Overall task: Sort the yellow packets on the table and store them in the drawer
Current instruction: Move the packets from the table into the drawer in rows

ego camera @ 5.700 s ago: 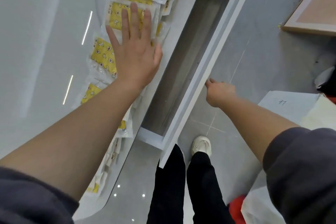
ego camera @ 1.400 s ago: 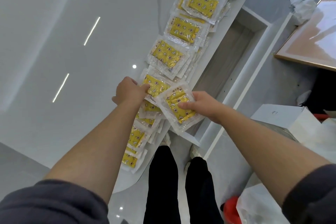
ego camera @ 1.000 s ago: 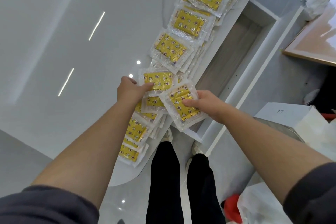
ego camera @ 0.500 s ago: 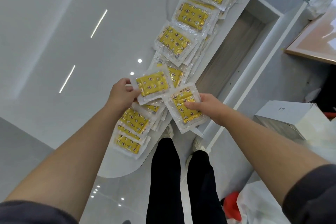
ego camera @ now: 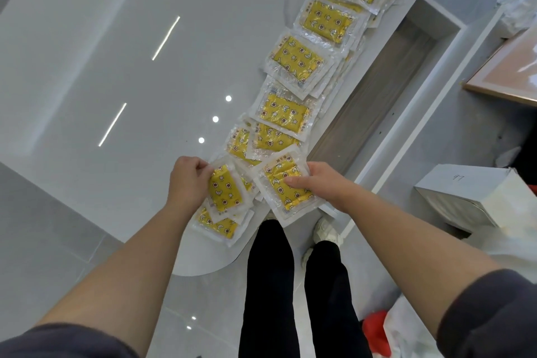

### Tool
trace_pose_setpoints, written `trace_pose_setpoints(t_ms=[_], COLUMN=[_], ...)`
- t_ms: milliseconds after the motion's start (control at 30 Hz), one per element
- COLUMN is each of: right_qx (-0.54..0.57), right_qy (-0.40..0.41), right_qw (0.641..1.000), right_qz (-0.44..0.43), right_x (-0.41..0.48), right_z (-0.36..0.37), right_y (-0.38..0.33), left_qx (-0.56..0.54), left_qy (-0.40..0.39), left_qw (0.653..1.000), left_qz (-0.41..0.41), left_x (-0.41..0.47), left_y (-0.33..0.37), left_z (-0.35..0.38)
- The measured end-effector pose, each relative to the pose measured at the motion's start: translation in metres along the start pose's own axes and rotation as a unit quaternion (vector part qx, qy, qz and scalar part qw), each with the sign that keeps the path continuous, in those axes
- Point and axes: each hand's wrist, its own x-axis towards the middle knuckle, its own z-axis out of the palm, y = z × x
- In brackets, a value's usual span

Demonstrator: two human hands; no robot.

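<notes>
In the head view, my left hand [ego camera: 187, 180] sits just left of centre, fingers curled, pinching the left edge of one yellow packet [ego camera: 225, 193] above the near end of the row. Its long side runs roughly up and down the frame. My right hand [ego camera: 322, 183] is just beside it, toward the centre right. It grips a second packet [ego camera: 286, 186] with the thumb pressed on top; the fingers underneath are hidden. The two packets nearly touch at their inner edges.

The rest of the yellow packets [ego camera: 296, 61] lie overlapping along the table [ego camera: 116, 67] edge, running toward the upper right. The open drawer [ego camera: 374, 90] runs alongside that row on its right, also slanting to the upper right. Its near end lies just past my right hand, which is the nearer one. I judge the left packet should first be stacked onto the right.
</notes>
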Motion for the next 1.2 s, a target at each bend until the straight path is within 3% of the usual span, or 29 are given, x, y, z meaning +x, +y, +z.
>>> trace_pose_setpoints(t_ms=[300,667,867,1200], right_qx=[0.004,0.006,-0.033,-0.203], right_qy=[0.005,0.052,0.12,0.194], right_qw=[1.0,0.998,0.992,0.959], right_qz=[0.008,0.021,0.02,-0.046], right_x=[0.003,-0.028,-0.038,0.02], right_z=[-0.001,-0.055,-0.128,-0.223], right_y=[0.001,-0.004,-0.003,0.004], left_qx=[0.003,-0.026,-0.057,-0.133], left_qy=[0.039,-0.027,-0.081,0.017], left_qw=[0.998,0.986,0.969,0.991], left_qz=[-0.042,0.164,0.228,0.029], left_x=[-0.001,-0.042,-0.063,-0.058], left_y=[0.007,0.061,0.13,0.19], left_z=[0.012,-0.018,0.034,0.209])
